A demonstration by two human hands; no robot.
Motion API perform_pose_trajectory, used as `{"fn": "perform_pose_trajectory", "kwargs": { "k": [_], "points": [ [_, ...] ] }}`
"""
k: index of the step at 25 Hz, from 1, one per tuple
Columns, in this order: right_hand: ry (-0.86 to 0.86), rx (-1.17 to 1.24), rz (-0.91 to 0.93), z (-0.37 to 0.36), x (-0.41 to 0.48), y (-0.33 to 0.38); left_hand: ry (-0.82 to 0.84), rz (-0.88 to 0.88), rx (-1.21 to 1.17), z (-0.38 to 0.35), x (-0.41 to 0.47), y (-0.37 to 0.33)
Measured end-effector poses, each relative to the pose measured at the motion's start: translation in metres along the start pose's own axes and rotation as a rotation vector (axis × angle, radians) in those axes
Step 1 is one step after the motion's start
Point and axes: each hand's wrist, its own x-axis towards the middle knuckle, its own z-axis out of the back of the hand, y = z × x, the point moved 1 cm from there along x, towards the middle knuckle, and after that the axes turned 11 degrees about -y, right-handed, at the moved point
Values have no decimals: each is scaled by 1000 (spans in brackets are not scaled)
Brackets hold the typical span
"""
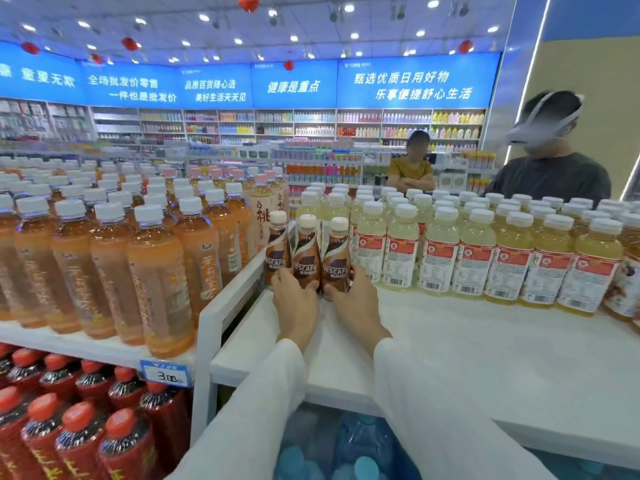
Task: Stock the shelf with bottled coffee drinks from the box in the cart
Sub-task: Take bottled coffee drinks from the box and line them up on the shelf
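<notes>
Three brown Nescafe coffee bottles with cream caps stand upright in a row at the back left of the white shelf (450,348). My left hand (294,299) grips the base of the middle bottle (306,254), its fingers also against the left bottle (277,251). My right hand (353,303) grips the base of the right bottle (336,258). Both arms wear white sleeves. The box and the cart are out of view.
Pale yellow drink bottles (485,258) fill the shelf's back right. Orange tea bottles (138,265) stand on the left shelf beyond a white divider (228,299), red-capped bottles (79,427) below. Blue water bottles (346,452) sit under the shelf. Two people (550,168) stand behind the shelf.
</notes>
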Motion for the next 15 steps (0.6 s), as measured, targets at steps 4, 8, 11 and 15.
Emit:
{"fn": "perform_pose_trajectory", "kwargs": {
  "k": [4,8,11,15],
  "points": [
    [-24,7,29,-6,0,-4,-23,11,-9,-3,4,0],
    [-20,28,32,-7,1,-6,-36,22,-8,-5,5,0],
    [-17,29,45,-7,3,-7,-40,28,-19,-5,6,1],
    [-17,27,43,-9,3,-6,-44,32,-25,-7,7,3]
  ]
}}
